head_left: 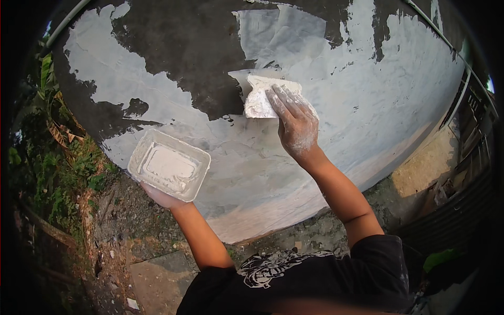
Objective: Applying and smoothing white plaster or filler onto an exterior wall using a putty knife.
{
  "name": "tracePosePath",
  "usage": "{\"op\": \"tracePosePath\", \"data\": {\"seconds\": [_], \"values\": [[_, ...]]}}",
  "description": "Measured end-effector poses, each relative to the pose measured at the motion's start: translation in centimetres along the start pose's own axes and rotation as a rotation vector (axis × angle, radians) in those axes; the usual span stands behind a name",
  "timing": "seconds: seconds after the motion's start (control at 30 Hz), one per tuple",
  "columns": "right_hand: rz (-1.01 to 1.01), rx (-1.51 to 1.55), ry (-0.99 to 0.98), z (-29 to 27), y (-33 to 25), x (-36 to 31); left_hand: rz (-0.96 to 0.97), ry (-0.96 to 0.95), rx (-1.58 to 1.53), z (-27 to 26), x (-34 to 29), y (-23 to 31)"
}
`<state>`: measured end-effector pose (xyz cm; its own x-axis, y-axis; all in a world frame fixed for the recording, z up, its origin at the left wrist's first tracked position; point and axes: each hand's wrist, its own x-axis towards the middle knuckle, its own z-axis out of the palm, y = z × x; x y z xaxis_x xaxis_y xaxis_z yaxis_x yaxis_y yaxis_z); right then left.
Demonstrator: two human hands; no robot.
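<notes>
My right hand [298, 123], dusted white, presses a putty-caked scraper [261, 100] against the wall, fingers lying over its broad face. White putty coats the tool thickly, and its far edge meets a fresh pale patch. Around it the wall [357, 105] is part whitish skim coat, part bare dark grey [184, 47]. Lower left, my left hand [160, 197] supports a rectangular plastic tub [199, 157] from below, its fingers mostly hidden behind it. White putty [168, 165] lies in the tub's bottom and smears its sides.
Green plants [52, 157] grow along the left side. Rough soil and a concrete slab [163, 281] lie below the wall. A pipe [65, 23] runs at the upper left. At the right stand a pole [457, 100] and dark slatted fencing [475, 142].
</notes>
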<state>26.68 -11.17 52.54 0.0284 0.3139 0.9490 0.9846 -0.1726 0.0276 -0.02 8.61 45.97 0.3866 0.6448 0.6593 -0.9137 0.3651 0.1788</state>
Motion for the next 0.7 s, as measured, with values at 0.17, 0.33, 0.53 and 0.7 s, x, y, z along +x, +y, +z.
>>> {"op": "tracePosePath", "data": {"seconds": [0.17, 0.33, 0.53, 0.7], "values": [[0.070, -0.078, 0.039, 1.9, 0.3, 3.6, -0.052, -0.118, -0.050, -0.4, 0.7, -1.7], [-0.056, -0.099, -0.111, 5.7, -3.5, -5.8, -0.014, -0.084, 0.003, -1.3, 0.8, -1.0], [-0.035, 0.081, -0.135, 1.5, -1.3, -6.5, -0.007, -0.036, -0.069, -1.0, 1.2, -0.7], [0.037, 0.053, 0.097, 1.5, 0.2, -3.0, -0.032, -0.047, -0.069, -0.4, 1.0, -0.4]]}}
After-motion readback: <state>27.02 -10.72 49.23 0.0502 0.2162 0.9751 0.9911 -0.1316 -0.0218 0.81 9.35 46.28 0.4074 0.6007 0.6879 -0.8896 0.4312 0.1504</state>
